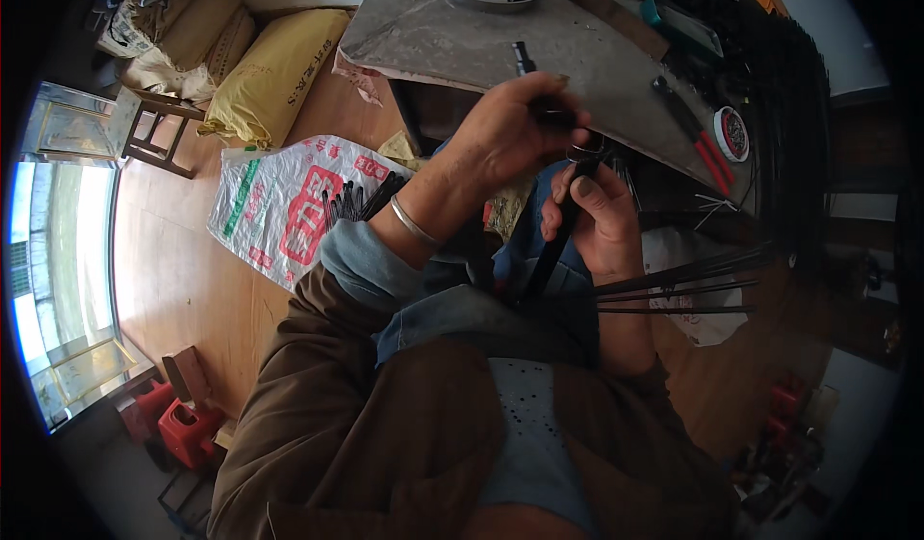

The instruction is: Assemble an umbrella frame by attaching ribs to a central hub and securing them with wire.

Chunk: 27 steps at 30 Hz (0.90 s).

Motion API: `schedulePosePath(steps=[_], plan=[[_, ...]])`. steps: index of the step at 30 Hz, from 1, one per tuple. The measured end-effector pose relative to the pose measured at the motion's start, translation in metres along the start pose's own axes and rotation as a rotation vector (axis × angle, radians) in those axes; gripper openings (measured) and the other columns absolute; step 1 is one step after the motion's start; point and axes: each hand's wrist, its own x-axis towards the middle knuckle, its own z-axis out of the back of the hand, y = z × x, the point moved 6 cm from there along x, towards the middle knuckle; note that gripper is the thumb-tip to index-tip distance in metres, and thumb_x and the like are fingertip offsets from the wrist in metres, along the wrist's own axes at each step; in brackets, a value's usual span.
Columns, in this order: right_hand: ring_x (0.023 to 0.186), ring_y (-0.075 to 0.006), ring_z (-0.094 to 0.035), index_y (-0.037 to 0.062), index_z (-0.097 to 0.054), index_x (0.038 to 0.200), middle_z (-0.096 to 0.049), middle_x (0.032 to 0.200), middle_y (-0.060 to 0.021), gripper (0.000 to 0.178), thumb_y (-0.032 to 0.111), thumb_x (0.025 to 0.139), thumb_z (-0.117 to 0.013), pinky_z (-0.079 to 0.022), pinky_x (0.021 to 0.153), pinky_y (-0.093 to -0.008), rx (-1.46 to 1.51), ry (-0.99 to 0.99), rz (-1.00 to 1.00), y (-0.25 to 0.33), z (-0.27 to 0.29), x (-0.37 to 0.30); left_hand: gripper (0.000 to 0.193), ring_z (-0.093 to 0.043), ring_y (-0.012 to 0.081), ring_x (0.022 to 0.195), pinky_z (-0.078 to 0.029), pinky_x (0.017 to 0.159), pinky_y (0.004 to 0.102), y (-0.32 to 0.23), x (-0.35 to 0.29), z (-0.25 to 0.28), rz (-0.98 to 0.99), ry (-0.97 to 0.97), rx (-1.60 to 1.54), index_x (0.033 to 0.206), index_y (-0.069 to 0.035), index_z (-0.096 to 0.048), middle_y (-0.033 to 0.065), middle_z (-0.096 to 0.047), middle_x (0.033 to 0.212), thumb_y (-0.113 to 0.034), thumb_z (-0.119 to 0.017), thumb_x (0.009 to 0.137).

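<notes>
The left hand has its grip curled round a dark piece, just above the right hand. That one's grip is pinched close — thumb and fingers on a black strip near its upper end, the strip slanting down to the lap. Thin black rods jut out rightward. On the worktop — a bowl and a red-handled tool.

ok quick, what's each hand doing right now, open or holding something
Left hand: curled closed around a dark object, mostly hidden.
Right hand: closed, holding a long black strip.
</notes>
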Motion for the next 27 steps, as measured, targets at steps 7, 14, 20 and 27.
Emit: schedulePosePath(steps=[7, 14, 20, 27], plan=[[0.064, -0.0190, -0.057, 0.0005, -0.055, 0.093, -0.055, 0.081, -0.0079, 0.023, 0.022, 0.088, -0.061, -0.049, 0.055, -0.0331, -0.009, -0.039, 0.026, 0.003, 0.005, -0.002, 0.018, -0.055, 0.0171, 0.062, -0.047, 0.051, 0.0312, 0.010, -0.017, 0.046, 0.019, -0.047, 0.011, 0.088, -0.004, -0.056, 0.0037, -0.052, 0.069, -0.021, -0.059, 0.090], [0.061, -0.0196, -0.058, -0.0006, -0.055, 0.092, -0.055, 0.077, -0.0086, 0.023, 0.022, 0.089, -0.059, -0.048, 0.053, -0.0319, 0.041, 0.054, 0.037, 0.002, 0.001, -0.001, 0.036, -0.041, 0.0060, 0.043, -0.031, 0.038, 0.0189, 0.011, -0.041, -0.011, -0.068, 0.255, 0.497, 0.115, -0.001, -0.055, 0.0037, -0.057, 0.063, -0.025, -0.061, 0.089], [0.059, -0.0192, -0.058, -0.0009, -0.055, 0.090, -0.057, 0.073, -0.0092, 0.018, 0.017, 0.089, -0.057, -0.048, 0.053, -0.0314, 0.013, -0.054, 0.041, 0.006, 0.002, -0.005, 0.018, -0.051, 0.0063, 0.051, -0.037, 0.043, 0.0196, 0.011, -0.036, -0.015, -0.149, 0.288, 0.654, 0.096, -0.001, -0.060, 0.0034, -0.062, 0.068, -0.017, -0.064, 0.087], [0.055, -0.0184, -0.060, -0.0009, -0.056, 0.087, -0.059, 0.070, -0.0085, 0.015, 0.014, 0.088, -0.059, -0.050, 0.052, -0.0296, -0.088, -0.210, 0.062, 0.011, -0.003, -0.010, 0.017, -0.058, 0.0170, 0.055, -0.045, 0.051, 0.0292, -0.025, -0.067, -0.065, -0.893, 0.008, 1.687, 0.078, -0.002, -0.063, 0.0100, -0.061, 0.064, -0.015, -0.073, 0.074]])
